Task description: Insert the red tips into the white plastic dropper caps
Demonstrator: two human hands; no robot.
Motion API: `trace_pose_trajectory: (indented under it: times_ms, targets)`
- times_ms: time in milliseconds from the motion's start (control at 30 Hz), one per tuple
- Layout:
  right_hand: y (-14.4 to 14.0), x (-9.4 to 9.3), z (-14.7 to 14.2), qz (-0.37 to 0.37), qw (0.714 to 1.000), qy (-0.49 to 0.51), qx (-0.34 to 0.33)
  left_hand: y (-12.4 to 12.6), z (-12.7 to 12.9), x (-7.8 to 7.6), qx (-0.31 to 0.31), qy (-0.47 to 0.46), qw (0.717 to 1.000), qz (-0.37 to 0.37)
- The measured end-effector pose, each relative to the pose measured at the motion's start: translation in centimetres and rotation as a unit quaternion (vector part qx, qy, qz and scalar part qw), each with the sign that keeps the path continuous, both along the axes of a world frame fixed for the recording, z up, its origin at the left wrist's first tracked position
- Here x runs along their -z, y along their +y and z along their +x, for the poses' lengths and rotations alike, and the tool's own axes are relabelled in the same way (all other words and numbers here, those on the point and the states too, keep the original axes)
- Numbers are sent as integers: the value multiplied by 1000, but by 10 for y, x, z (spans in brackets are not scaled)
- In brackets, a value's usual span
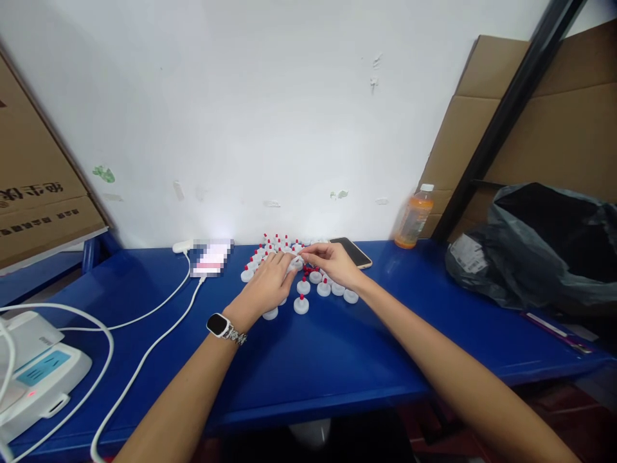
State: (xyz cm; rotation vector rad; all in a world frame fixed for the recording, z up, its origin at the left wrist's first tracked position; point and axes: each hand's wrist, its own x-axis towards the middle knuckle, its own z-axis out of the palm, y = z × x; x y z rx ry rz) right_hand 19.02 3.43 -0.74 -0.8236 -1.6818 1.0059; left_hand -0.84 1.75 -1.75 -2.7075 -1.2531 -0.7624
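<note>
Several small white caps with red tips (301, 303) stand in a cluster on the blue table (313, 360), near the wall. My left hand (267, 283), with a watch on its wrist, and my right hand (332, 262) meet above the cluster. Their fingertips pinch one white cap (296, 259) between them. Part of the cluster is hidden under both hands.
A phone (354, 251) lies just right of the caps, with an orange drink bottle (414, 217) beyond it. A black plastic bag (544, 247) fills the right end. White cables (159, 315), a lit phone (212, 257) and a white device (33, 373) sit on the left. Cardboard boxes (33, 186) flank both sides.
</note>
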Motion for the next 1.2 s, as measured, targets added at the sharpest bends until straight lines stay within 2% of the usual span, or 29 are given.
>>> trace_pose_trajectory:
  times_ms: [167,267,333,400,433,533,600,667,967,1067,1200]
  targets:
    - [-1,-1,-3,-24,999,17,-30,-3,2,-2,29,-13,999,-15]
    - [-3,0,-5,-24,999,42,-22,-5,4,-4,44,-20,999,-12]
    - [-6,-1,-5,5,1000,19,8,-7,5,-5,52,-21,998,-6]
    - [-10,-2,-5,76,993,-66,59,-8,7,-6,56,-19,998,-2]
    - [-12,-3,-5,121,981,-126,84,-8,8,-6,56,-18,998,0]
    - [-16,-6,-4,244,919,-285,121,-10,9,-6,56,-12,998,6]
    - [-18,-7,-5,284,889,-335,126,-11,9,-8,54,-4,999,11]
    - [-18,-8,-6,294,878,-355,131,-14,9,-9,53,-1,998,15]
    - [-26,-11,-12,256,895,-337,141,-19,11,-15,71,-49,996,4]
    - [-29,-15,-13,239,916,-286,147,-19,12,-16,78,-85,993,-14]
    - [-27,-22,-12,166,958,-191,136,-15,12,-12,63,-112,992,-13]
